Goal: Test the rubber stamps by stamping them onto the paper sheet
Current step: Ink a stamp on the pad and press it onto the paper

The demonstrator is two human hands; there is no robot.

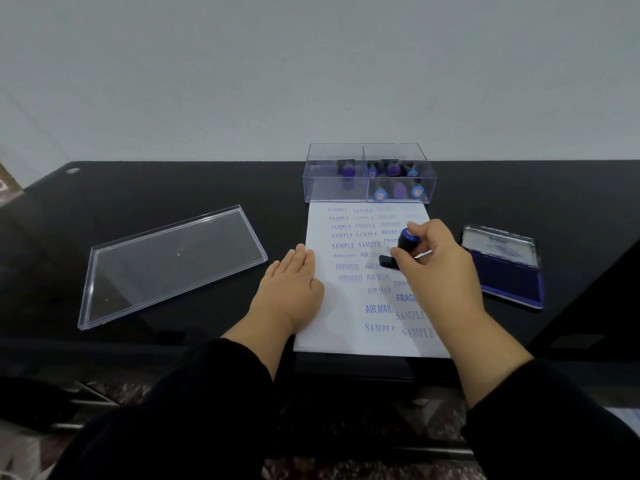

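Note:
A white paper sheet (pixel 349 317) lies on the black table, covered in blue prints reading SAMPLE, AMENDED, AIR MAIL and FRAGILE. My right hand (pixel 438 261) grips a rubber stamp (pixel 403 244) with a black handle and blue cap, its base tilted just over the sheet's right half. My left hand (pixel 292 285) lies flat with straight fingers on the sheet's left edge. An open blue ink pad (pixel 509 278) sits to the right of the sheet.
A clear plastic box (pixel 369 173) with dividers holds several blue and purple stamps behind the sheet. Its clear lid (pixel 173 265) lies on the table to the left. The table's front edge runs just below the sheet.

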